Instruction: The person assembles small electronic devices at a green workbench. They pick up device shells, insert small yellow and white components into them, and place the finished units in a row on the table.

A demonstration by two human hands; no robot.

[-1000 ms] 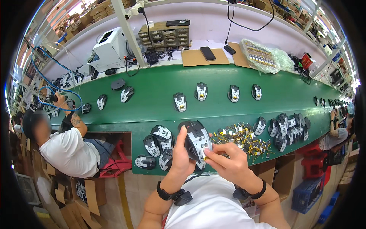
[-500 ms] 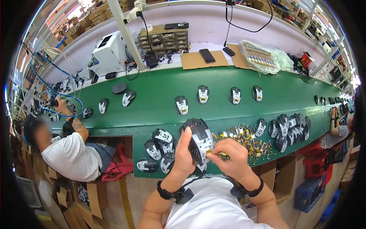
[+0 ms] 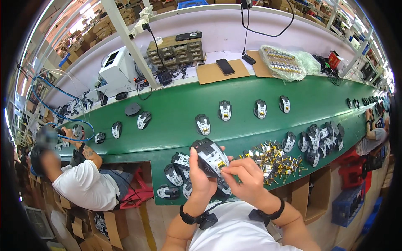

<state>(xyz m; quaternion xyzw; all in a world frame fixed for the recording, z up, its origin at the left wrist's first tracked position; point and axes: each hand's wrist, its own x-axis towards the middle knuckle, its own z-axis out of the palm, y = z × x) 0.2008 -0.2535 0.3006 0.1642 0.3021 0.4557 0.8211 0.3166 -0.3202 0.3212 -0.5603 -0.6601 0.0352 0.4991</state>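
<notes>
My left hand [image 3: 201,180] grips a black and white computer mouse [image 3: 208,154] without its top cover, tilted above the near edge of the bench. Thumb and fingers of my right hand [image 3: 246,176] are pinched together at the mouse's lower right end, on a small yellow piece [image 3: 221,164] set in its white inside. Just right of my hands lies a heap of small silver and black parts with yellow strips [image 3: 274,161]. More uncovered mice [image 3: 172,175] crowd together to the left of my left hand, some partly hidden behind it.
A row of uncovered mice [image 3: 225,110] stands along the green bench [image 3: 176,125]. Another mouse cluster [image 3: 314,140] sits to the right. A phone [image 3: 225,66] rests on cardboard at the back. One co-worker [image 3: 86,184] sits at left, another [image 3: 372,140] at far right.
The mouse has come down and left, tipped so its white inside faces up more. My right fingers stay at its end. The whole view has shifted slightly.
</notes>
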